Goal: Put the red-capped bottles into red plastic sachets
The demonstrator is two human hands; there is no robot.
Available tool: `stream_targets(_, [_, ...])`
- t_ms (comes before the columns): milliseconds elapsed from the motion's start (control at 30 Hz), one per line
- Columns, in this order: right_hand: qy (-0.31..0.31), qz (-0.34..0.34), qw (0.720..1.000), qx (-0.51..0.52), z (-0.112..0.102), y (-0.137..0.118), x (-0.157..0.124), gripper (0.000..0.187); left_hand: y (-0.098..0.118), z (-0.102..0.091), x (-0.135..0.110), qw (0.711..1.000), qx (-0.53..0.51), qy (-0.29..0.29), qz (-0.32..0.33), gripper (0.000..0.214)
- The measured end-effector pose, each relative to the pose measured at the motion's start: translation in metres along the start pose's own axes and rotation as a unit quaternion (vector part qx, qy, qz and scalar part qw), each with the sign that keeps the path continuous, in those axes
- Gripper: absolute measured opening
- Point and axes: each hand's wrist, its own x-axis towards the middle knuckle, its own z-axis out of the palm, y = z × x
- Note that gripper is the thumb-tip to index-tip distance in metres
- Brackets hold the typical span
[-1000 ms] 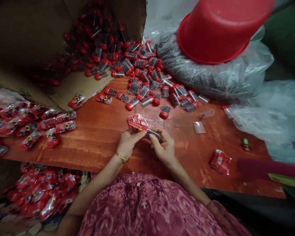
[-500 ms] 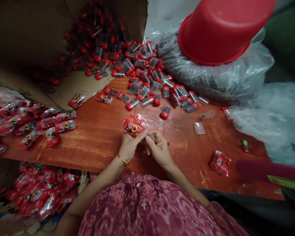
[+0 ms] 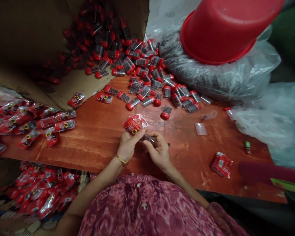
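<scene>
Clear tube of dark pellets [image 3: 149, 139]: I see it just above the near middle of the red-brown table [image 3: 100, 131], slanted between both hands. My right hand [image 3: 160, 151] has it pinched between thumb and curled fingers, closed around its right end. My left hand [image 3: 127, 144], a gold bangle [image 3: 121, 160] at its wrist, grips overlapping red printed packets [image 3: 135, 123] under the thumb; they fan out toward the far side. The tube's left end meets the left fingertips, and I can't tell from my view whether it sits inside a packet.

Beyond the hands I have a loose pile of red-capped tubes [image 3: 144, 92] spilling from a cardboard box [image 3: 24, 42] at far left. Filled red packets [image 3: 65, 126] lie heaped at left, with a second heap [image 3: 48, 191] below the table's near edge. At far right, an upturned red tub [image 3: 228, 31] rests on a clear plastic sack [image 3: 218, 82]. One red packet [image 3: 221, 164] lies alone on the right, near a small green item [image 3: 247, 147].
</scene>
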Motion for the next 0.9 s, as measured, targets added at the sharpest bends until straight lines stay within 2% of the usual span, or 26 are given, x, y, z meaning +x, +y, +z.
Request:
stream_targets(133, [0.02,0.04,0.998,0.033,0.004,0.001,0.003,0.025,0.0,0.003,0.001,0.999,0.037,-0.018,-0.02,0.026])
stream_targets(267, [-0.049,0.097,0.985,0.138,0.0,-0.003,0.01,0.031,0.007,0.004,0.002,0.996,0.022,-0.071,-0.052,0.031])
stream_targets(367, [-0.085,0.115,0.977,0.158,-0.005,-0.005,0.011,0.033,0.009,0.004,0.004,0.997,-0.023,-0.052,-0.05,0.033])
stream_targets(467, [-0.056,0.098,0.988,0.104,-0.006,-0.005,0.009,0.03,0.005,0.005,0.003,0.999,-0.033,-0.017,-0.031,0.031])
stream_targets(600, [0.008,0.072,0.994,0.078,-0.001,-0.005,0.006,0.03,-0.001,0.008,-0.003,0.998,-0.002,-0.049,-0.03,0.031])
stream_targets(700, [0.022,0.079,0.993,0.084,0.004,-0.009,0.005,0.031,0.0,0.007,-0.004,0.999,0.016,-0.046,-0.02,0.031])
stream_targets(833, [0.032,0.078,0.994,0.067,0.006,-0.014,0.005,0.03,0.002,0.002,-0.001,0.999,0.021,-0.013,0.044,0.033])
stream_targets(900, [0.037,0.075,0.995,0.056,0.007,-0.014,0.007,0.03,-0.001,0.001,-0.001,0.998,0.036,-0.013,0.04,0.034])
